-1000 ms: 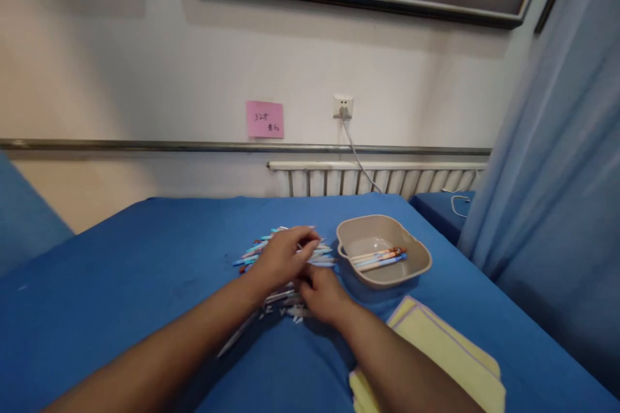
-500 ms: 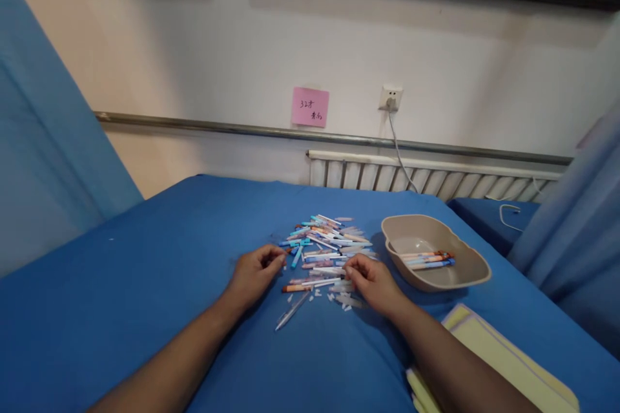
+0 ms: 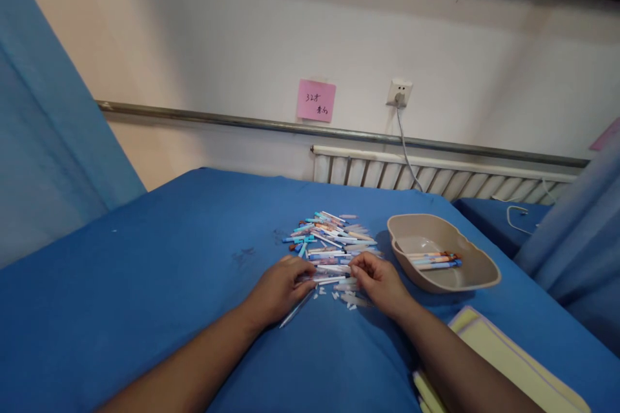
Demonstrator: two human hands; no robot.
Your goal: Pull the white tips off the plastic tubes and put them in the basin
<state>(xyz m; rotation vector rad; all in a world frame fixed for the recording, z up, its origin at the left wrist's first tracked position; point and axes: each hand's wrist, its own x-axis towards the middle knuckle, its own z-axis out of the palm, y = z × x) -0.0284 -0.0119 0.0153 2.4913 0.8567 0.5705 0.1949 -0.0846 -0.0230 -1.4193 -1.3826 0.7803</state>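
A pile of pen parts (image 3: 334,238), with white, blue, teal and orange pieces, lies on the blue cloth between my hands. My left hand (image 3: 281,287) is at the pile's near left edge, thumb and fingers closing around pen parts there; which piece they grip is hidden. On the right side, my right hand (image 3: 380,280) has its thumb and fingertips pinched together, and what is in them is too small to make out. A clear pen barrel (image 3: 296,309) lies just below my left hand. Small white bits (image 3: 334,295) are scattered at the pile's near edge.
To the right stands a beige basin (image 3: 440,224) with several assembled pens (image 3: 436,260) inside. Yellow folded cloths or pads (image 3: 513,361) lie under my right forearm. Beyond the blue-covered table (image 3: 169,238) are a white radiator (image 3: 368,170) and a wall socket (image 3: 400,91).
My left hand has moved right and nearer, from the teal pieces to the pile's near left edge, covering an orange-ended piece. My right hand stays pinched at the pile's right side.
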